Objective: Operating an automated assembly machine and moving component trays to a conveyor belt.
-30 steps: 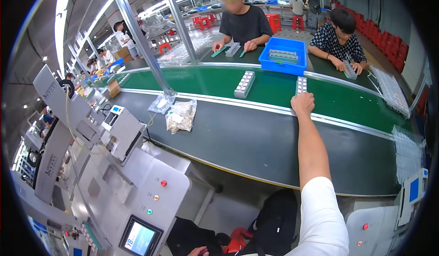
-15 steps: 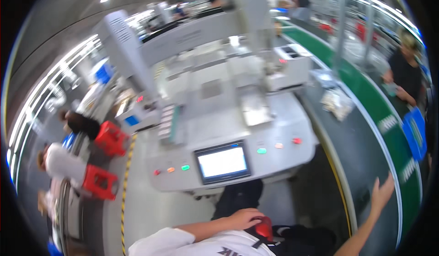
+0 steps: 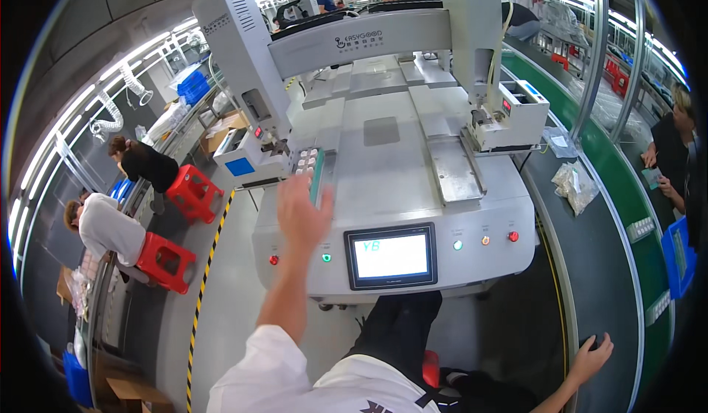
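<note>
My left hand (image 3: 302,210) is stretched over the front left of a white bench-top machine (image 3: 376,155), slightly blurred, its thumb apart and nothing visible in it. Just beyond its fingers lies a narrow green-edged tray (image 3: 317,175) holding rows of small whitish pieces (image 3: 306,161); the hand hides the tray's near end. At the far right, my right hand (image 3: 592,358) rests over the dark conveyor belt (image 3: 601,280) near its edge. Its fingers curl around a small dark thing, too small to name.
A lit touchscreen (image 3: 391,257) sits between coloured buttons on the machine's front. A bag of pale parts (image 3: 575,186) lies on the belt. People work on both sides; red stools (image 3: 166,260) stand at left. A blue bin (image 3: 678,258) is at far right.
My left hand has moved from my lap forward and left to the tray. My right hand has come down and nearer along the belt, its spread fingers now curled. The view has shifted.
</note>
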{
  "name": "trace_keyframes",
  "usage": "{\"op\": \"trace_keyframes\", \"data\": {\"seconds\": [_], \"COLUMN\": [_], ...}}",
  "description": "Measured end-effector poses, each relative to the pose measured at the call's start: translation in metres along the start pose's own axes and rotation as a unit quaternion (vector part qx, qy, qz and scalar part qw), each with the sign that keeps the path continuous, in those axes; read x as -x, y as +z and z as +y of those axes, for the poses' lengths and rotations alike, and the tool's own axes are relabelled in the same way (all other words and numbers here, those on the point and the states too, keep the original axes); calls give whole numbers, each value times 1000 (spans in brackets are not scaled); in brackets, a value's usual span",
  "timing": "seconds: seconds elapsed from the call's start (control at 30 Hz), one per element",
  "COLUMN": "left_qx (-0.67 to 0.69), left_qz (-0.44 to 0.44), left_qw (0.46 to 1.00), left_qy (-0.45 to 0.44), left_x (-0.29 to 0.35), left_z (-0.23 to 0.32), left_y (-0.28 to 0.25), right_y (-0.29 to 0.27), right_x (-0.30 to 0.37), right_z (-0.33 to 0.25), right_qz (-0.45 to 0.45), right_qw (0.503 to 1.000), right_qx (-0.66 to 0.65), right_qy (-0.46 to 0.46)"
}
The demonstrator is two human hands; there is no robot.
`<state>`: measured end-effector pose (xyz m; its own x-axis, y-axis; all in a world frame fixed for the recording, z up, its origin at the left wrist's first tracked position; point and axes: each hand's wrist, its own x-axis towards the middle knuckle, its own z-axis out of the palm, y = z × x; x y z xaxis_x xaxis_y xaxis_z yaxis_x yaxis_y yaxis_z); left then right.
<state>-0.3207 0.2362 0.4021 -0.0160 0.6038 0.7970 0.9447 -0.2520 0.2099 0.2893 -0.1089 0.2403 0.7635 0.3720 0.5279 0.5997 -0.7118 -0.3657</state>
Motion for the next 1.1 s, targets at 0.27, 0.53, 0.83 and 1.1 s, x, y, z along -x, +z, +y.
{"op": "trace_keyframes", "data": {"seconds": [0.27, 0.53, 0.83, 1.1], "left_qx": [-182, -17, 477, 657], "left_qz": [-342, -379, -337, -438], "left_qw": [913, 894, 752, 552], "left_qy": [-131, -239, -306, -270], "left_x": [-85, -101, -80, 40], "left_z": [-68, -95, -36, 166], "left_y": [39, 43, -9, 1], "right_y": [7, 7, 6, -75], "right_x": [3, 1, 10, 97], "right_z": [7, 18, -8, -231], "right_qz": [20, 19, 61, -305], "right_qw": [999, 998, 993, 743], "right_qx": [4, -53, -86, -596], "right_qy": [-28, -34, -48, -12]}}
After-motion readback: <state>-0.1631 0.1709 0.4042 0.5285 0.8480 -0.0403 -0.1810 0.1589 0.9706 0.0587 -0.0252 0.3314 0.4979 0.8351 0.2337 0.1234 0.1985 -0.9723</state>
